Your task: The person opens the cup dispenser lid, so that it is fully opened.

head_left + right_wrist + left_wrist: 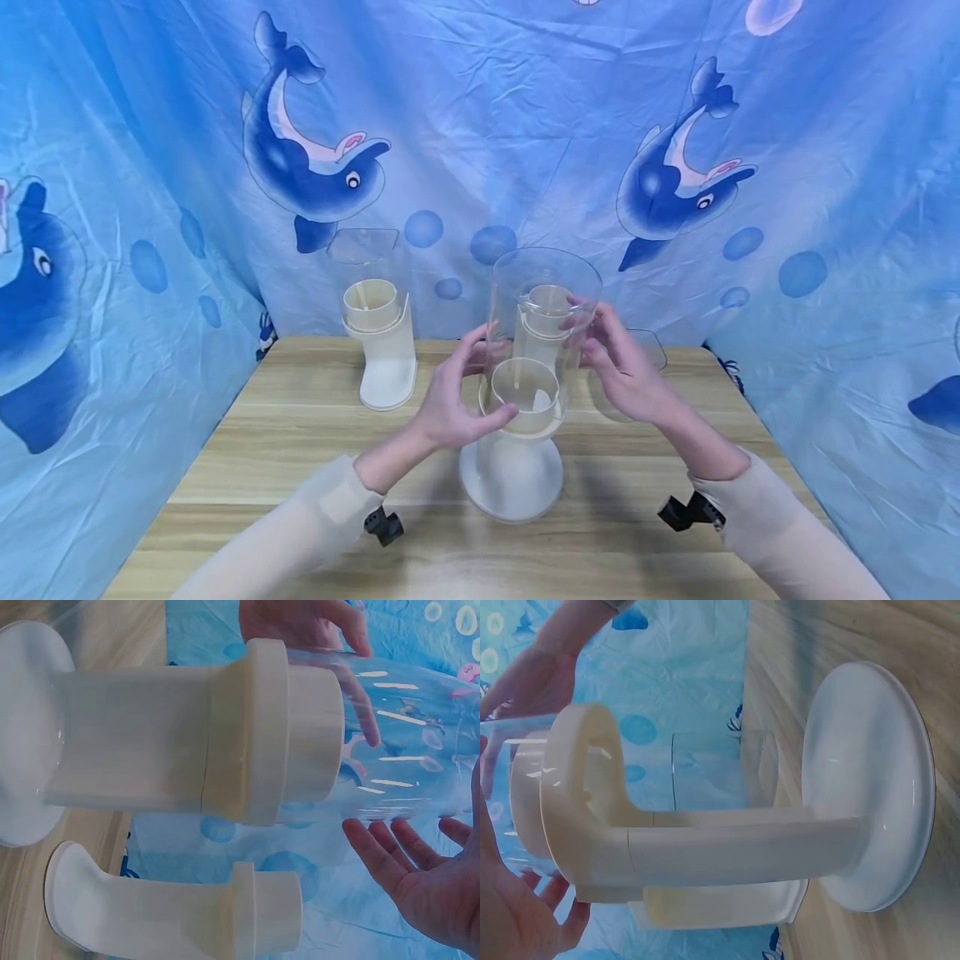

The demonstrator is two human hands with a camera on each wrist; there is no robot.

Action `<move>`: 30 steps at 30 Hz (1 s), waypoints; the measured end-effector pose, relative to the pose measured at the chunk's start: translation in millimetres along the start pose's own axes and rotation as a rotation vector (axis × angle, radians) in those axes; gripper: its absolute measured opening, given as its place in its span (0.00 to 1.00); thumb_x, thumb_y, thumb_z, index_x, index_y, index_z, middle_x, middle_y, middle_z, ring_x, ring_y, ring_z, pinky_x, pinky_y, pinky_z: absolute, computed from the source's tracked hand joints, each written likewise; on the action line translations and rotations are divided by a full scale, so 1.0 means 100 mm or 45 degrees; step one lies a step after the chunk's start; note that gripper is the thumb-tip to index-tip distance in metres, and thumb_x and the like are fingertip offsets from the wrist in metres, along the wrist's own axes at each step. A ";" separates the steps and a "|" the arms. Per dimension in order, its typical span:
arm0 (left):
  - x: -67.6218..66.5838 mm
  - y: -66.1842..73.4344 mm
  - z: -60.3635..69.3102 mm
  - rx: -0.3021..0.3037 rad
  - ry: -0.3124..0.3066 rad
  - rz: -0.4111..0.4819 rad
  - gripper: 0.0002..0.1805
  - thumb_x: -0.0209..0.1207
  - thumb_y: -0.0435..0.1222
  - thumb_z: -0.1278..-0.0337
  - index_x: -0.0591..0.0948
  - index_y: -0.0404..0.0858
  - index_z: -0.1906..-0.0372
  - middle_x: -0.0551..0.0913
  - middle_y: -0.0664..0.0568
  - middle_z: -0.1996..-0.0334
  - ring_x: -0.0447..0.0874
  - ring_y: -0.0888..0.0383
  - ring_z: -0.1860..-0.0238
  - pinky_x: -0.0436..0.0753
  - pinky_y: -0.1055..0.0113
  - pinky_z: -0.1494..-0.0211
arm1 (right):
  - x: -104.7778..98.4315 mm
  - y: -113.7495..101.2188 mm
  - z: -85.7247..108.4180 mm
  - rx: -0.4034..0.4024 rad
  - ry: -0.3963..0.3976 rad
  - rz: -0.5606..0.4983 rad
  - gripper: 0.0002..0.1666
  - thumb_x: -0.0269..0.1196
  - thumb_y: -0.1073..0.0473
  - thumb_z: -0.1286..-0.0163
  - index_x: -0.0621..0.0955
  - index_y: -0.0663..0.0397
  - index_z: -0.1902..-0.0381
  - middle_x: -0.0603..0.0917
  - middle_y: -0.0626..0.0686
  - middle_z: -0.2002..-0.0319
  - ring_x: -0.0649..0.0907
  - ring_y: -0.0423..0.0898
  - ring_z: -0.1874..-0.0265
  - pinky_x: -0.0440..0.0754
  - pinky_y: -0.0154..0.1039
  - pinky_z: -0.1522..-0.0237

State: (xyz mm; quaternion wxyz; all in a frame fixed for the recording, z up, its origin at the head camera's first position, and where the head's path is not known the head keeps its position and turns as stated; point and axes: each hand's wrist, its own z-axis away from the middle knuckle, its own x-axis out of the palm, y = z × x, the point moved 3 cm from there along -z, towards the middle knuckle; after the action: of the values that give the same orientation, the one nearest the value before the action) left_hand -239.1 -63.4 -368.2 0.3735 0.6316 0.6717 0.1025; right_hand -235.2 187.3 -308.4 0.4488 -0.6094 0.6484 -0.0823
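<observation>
A tall clear cylinder (543,333) stands upright on a white stand (517,483) with a round base. Its lower end sits around the cream collar (311,735) on top of that stand. My left hand (450,404) holds the cylinder low on the left side, thumb in front near the collar and fingers spread behind. Higher up on the right, my right hand (622,367) holds the cylinder, its fingertips against the far side and right wall. Clear plastic lets parts of the fingers show through.
A second white stand (388,367) with a cream cup is at the back left, a clear container (366,254) behind it. Another stand (550,304) shows through the cylinder. One more clear container (651,350) stands behind my right hand. Patterned blue cloth (480,125) surrounds the wooden table (300,475).
</observation>
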 end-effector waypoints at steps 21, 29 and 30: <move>-0.09 -0.07 -0.04 -0.156 -0.199 0.107 0.62 0.81 0.39 0.59 0.58 0.43 0.17 0.78 0.40 0.28 0.80 0.42 0.28 0.82 0.47 0.27 | 0.03 -0.01 0.05 0.032 0.047 -0.030 0.22 0.41 0.60 0.11 0.65 0.66 0.28 0.80 0.70 0.41 0.86 0.51 0.47 0.94 0.45 0.54; -0.04 -0.10 -0.01 -0.195 -0.246 0.103 0.64 0.83 0.38 0.58 0.58 0.51 0.16 0.81 0.45 0.30 0.83 0.47 0.32 0.83 0.48 0.29 | 0.06 0.01 0.07 0.053 0.013 -0.051 0.21 0.41 0.63 0.12 0.67 0.67 0.29 0.79 0.72 0.42 0.86 0.45 0.46 0.94 0.48 0.56; -0.03 -0.09 0.00 -0.196 -0.230 0.092 0.64 0.83 0.39 0.58 0.58 0.52 0.16 0.82 0.46 0.31 0.83 0.48 0.32 0.84 0.49 0.30 | 0.07 0.01 0.07 0.061 0.011 -0.050 0.22 0.40 0.62 0.11 0.67 0.66 0.28 0.79 0.71 0.42 0.86 0.46 0.45 0.94 0.47 0.55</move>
State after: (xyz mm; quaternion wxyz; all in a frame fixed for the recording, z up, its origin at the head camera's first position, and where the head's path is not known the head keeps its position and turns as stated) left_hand -246.5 -67.5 -372.5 0.4759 0.6314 0.6022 0.1101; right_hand -230.2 185.1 -316.6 0.4587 -0.6108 0.6360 -0.1090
